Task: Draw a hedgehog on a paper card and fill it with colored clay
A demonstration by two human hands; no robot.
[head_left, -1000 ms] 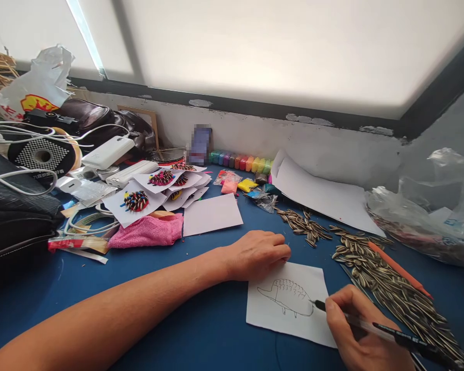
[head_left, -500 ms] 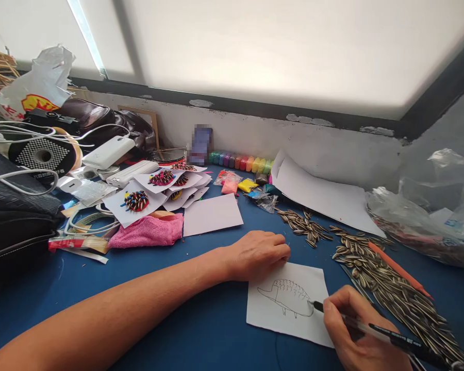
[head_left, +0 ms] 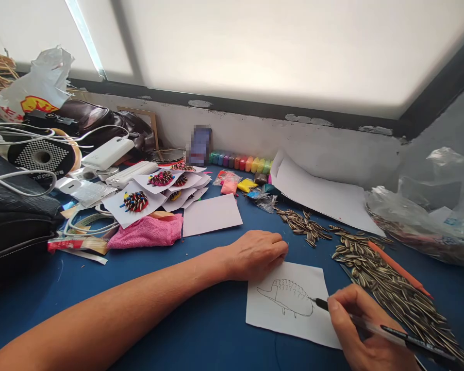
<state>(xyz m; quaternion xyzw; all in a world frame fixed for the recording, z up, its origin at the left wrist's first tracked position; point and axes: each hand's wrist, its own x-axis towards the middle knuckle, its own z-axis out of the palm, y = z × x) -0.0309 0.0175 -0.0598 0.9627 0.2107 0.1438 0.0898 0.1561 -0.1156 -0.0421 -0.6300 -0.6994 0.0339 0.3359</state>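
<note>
A small sheet of white paper [head_left: 263, 322] lies before me, bearing a line drawing of a hedgehog-like animal [head_left: 294, 299] with rows of small curved marks on its back. In my right hand [head_left: 367, 327] is a black pen [head_left: 394, 335] with a clear barrel, its tip at the right end of the animal's back. My left hand [head_left: 259, 253] rests at the paper's upper left edge, fingers curled under; its palm side is hidden.
Sunflower seeds [head_left: 394, 278] spread at right, with an orange stick [head_left: 400, 269] on them. Behind are larger white sheets [head_left: 320, 190], coloured clay packs [head_left: 243, 163] and a plastic bag [head_left: 429, 221]. Decorated cards [head_left: 119, 211], a pink cloth [head_left: 147, 232] and a black bag [head_left: 19, 216] fill the left.
The pen tip has moved slightly up and right along the drawn back, and my right hand has shifted right with it. My left hand stays nearly in place.
</note>
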